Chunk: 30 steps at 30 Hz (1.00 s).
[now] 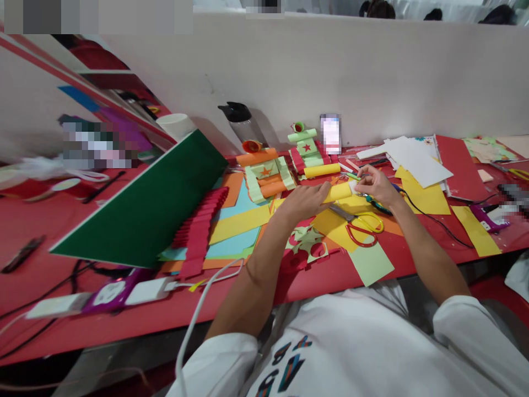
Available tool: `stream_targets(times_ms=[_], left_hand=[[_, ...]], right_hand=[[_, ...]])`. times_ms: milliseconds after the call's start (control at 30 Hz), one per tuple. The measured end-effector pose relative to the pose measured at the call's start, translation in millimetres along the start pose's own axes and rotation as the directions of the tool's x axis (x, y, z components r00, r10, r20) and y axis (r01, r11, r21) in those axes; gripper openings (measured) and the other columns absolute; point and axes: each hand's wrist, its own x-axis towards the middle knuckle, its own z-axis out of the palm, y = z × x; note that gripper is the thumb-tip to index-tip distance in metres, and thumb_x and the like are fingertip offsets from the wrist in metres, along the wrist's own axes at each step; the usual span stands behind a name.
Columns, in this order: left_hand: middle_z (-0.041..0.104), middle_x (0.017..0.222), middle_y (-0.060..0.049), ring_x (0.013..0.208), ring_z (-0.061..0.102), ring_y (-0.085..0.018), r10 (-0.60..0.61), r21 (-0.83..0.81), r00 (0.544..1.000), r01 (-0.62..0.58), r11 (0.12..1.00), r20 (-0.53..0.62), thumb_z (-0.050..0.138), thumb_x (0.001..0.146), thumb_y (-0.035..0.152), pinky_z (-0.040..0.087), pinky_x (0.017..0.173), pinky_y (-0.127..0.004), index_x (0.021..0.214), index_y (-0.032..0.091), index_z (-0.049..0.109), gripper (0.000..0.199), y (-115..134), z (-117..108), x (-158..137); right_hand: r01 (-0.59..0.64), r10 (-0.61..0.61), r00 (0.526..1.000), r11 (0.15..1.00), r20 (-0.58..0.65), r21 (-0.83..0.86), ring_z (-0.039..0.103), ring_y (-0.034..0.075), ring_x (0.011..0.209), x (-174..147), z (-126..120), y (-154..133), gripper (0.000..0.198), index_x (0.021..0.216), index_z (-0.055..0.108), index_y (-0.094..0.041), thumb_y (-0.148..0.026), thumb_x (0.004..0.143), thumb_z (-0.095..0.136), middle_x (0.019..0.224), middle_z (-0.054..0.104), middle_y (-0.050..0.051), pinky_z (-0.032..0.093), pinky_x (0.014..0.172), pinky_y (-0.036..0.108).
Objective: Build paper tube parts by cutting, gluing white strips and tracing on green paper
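My left hand [306,199] is closed over one end of a yellow paper roll [339,193], pressing it low above the table. At the roll's other end, my right hand [377,186] pinches with thumb and fingers near a small white piece [354,187]; what exactly it grips is hard to make out. Yellow-and-red-handled scissors [361,229] lie just below, on yellow paper sheets [330,229]. Behind my hands stand two paper figures, one orange and green [266,172], the other green and red with a yellow roll [308,151].
A large green board [144,209] leans at the left beside pleated red paper [202,226]. A bottle [243,125] and a phone [330,134] stand by the wall. White sheets [417,160] lie to the right. A power strip [111,292] and white cable [198,325] are at the front left.
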Motion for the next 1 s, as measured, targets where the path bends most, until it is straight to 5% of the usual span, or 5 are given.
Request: stream_targets(times_ms=[200, 333, 467, 667, 1000], left_hand=[[0.061, 0.149, -0.022, 0.140, 0.055, -0.039, 0.032, -0.144, 0.939, -0.086, 0.986, -0.342, 0.048, 0.104, 0.056, 0.039, 0.119, -0.052, 0.148, 0.018, 0.051, 0.058, -6, -2, -5], [0.054, 0.157, -0.019, 0.145, 0.051, -0.034, -0.170, -0.357, 0.845, -0.027, 0.934, -0.507, 0.044, 0.105, 0.060, 0.038, 0.122, -0.051, 0.149, 0.020, 0.053, 0.060, -23, 0, -5], [0.056, 0.155, -0.020, 0.138, 0.060, -0.029, -0.419, -0.712, 0.794, -0.024, 0.702, -0.440, 0.031, 0.106, 0.067, 0.050, 0.113, -0.045, 0.155, 0.020, 0.045, 0.070, -40, 15, 7], [0.051, 0.163, -0.012, 0.155, 0.044, -0.031, -0.555, -0.943, 0.762, -0.284, 0.177, -0.333, 0.040, 0.097, 0.081, 0.041, 0.124, -0.047, 0.154, 0.031, 0.053, 0.077, -23, 39, 26], [0.052, 0.163, -0.010, 0.154, 0.046, -0.030, -0.590, -0.902, 0.698, -0.410, 0.136, -0.406, 0.054, 0.095, 0.075, 0.035, 0.128, -0.046, 0.146, 0.032, 0.061, 0.068, -6, 43, 26]], right_hand=[[0.048, -0.045, 0.989, 0.999, -0.141, 0.020, 0.052, 0.013, 0.063, 1, -5, -8, 0.044, 0.094, 0.053, -0.027, -0.036, 0.067, 0.086, 0.071, 0.058, -0.007, 0.044, 0.061, 0.027], [0.091, -0.083, 0.963, 0.996, -0.258, 0.019, 0.053, 0.013, 0.066, 4, -11, -8, 0.045, 0.093, 0.051, -0.027, -0.037, 0.066, 0.086, 0.072, 0.056, -0.006, 0.046, 0.064, 0.027], [0.150, -0.135, 0.934, 0.988, -0.330, 0.022, 0.053, 0.014, 0.067, 7, -11, -7, 0.046, 0.092, 0.052, -0.026, -0.036, 0.064, 0.087, 0.070, 0.055, -0.006, 0.045, 0.064, 0.027], [0.176, -0.151, 0.942, 0.983, -0.298, 0.056, 0.055, 0.014, 0.067, 7, 2, -2, 0.044, 0.092, 0.053, -0.026, -0.038, 0.066, 0.087, 0.070, 0.058, -0.007, 0.046, 0.067, 0.029], [0.196, -0.173, 0.936, 0.979, -0.307, 0.047, 0.053, 0.014, 0.065, 8, 6, 4, 0.042, 0.090, 0.053, -0.027, -0.037, 0.067, 0.087, 0.069, 0.057, -0.006, 0.045, 0.065, 0.029]])
